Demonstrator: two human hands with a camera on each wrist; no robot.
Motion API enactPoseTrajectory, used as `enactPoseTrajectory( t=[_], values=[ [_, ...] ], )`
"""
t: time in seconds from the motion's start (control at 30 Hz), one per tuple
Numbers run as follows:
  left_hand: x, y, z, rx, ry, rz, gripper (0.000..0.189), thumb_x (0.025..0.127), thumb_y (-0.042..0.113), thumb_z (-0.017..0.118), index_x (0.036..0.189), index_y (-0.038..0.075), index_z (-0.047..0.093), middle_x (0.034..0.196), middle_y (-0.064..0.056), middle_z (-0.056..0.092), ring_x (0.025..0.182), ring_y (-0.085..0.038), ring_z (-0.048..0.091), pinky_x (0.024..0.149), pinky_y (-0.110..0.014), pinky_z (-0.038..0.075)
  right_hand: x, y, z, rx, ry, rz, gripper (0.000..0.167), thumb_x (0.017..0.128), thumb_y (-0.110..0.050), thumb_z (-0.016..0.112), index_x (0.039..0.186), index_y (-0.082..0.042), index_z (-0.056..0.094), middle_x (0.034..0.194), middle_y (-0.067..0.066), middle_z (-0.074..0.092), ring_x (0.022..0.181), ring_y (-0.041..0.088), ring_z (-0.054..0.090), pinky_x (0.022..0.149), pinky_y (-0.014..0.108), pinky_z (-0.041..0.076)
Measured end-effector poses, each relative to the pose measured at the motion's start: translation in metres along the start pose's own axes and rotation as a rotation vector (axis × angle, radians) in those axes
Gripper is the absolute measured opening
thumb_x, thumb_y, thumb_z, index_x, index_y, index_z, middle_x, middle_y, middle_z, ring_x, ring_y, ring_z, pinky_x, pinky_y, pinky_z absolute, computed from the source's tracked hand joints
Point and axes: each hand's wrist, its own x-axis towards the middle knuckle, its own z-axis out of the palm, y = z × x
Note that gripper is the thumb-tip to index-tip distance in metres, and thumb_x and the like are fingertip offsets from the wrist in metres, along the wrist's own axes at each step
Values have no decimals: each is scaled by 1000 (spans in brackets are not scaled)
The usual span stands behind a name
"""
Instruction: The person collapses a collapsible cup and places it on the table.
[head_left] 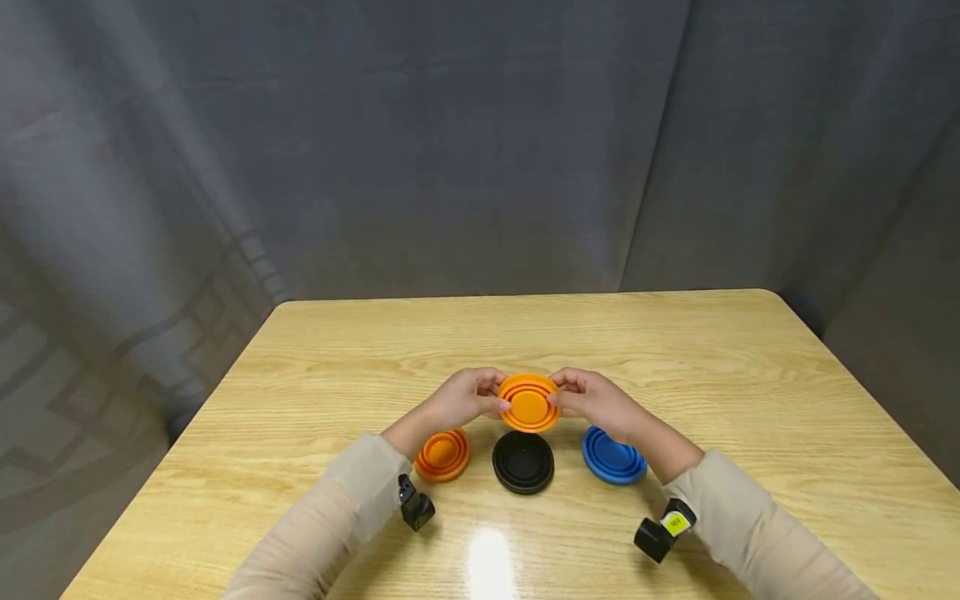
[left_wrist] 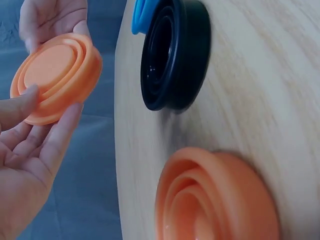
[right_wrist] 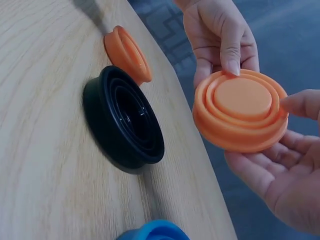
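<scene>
Both hands hold a light orange collapsible cup (head_left: 528, 407), folded flat into rings, up off the table and tilted toward the head camera. My left hand (head_left: 467, 398) pinches its left rim, thumb on the ringed face and fingers behind, as the left wrist view shows. On the opposite rim my right hand (head_left: 596, 402) pinches in the same way. Below the held cup lies a black collapsible cup (head_left: 523, 462). A darker orange collapsible cup (head_left: 442, 456) sits under my left wrist, and a blue collapsible cup (head_left: 614, 456) under my right hand, partly covered by it.
The wooden table (head_left: 360, 342) has rounded far corners. Grey curtains (head_left: 450, 167) hang behind it and along both sides. Black wrist cameras (head_left: 415, 502) are strapped at both sleeves. A bright light reflection lies on the table's near part.
</scene>
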Motion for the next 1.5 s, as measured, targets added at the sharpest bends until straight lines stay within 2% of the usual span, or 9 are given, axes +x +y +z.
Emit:
enactPoseTrajectory(
  t=[0.13,0.33,0.5,0.63,0.83,1.07,1.17,1.33,1.5],
  values=[
    [3,-2,3,12,34,24,25,80,1,58,104,-4,54,85,-9,57,77,-16,55,71,-36,48,-1,-1,0,27,81,50,34,90,-25,46,100,7,49,97,13,52,93,24,52,84,38,42],
    [8,-2,5,129,108,59,22,81,10,60,102,6,57,87,-3,57,81,-13,53,70,-27,46,-3,0,-2,26,156,141,46,88,-38,45,102,6,49,97,14,53,91,28,52,83,37,42],
    [13,-4,7,192,161,110,20,80,9,61,99,7,58,89,-2,59,86,-15,53,74,-26,44,-4,1,-3,102,166,192,51,87,-39,47,103,8,45,95,20,53,90,34,53,82,42,43],
    [16,-6,12,174,209,135,23,77,6,62,100,4,60,95,-6,60,90,-17,55,75,-23,45,-3,4,-2,166,225,191,51,86,-36,50,107,10,43,98,19,52,92,32,54,82,41,42],
    [18,-2,16,135,306,51,31,77,2,62,108,3,60,102,-11,60,90,-19,57,70,-20,47,-1,7,3,191,330,143,51,83,-28,58,111,11,42,105,20,49,98,33,50,85,40,40],
    [18,-1,13,-85,217,-62,47,75,-5,61,120,-6,46,117,-18,50,102,-26,51,78,-25,45,1,9,4,127,368,140,49,78,-22,64,113,7,44,102,16,51,93,27,51,86,39,40],
    [18,-1,12,-114,176,-87,55,74,0,64,123,-7,41,122,-18,46,108,-26,46,83,-28,42,2,12,4,90,364,138,50,77,-20,65,114,5,45,105,16,50,94,23,49,84,34,40],
    [20,-3,11,-52,166,-96,59,73,6,68,124,-7,40,122,-19,45,108,-26,46,86,-29,40,6,21,4,26,336,130,56,74,-15,68,120,4,43,116,21,47,106,29,46,87,33,40],
    [28,-13,8,126,165,-107,62,71,5,69,125,-6,40,125,-17,42,111,-25,44,88,-30,38,17,26,6,-117,303,121,62,72,-10,69,124,6,39,117,24,47,107,32,46,84,34,42]
  ],
)
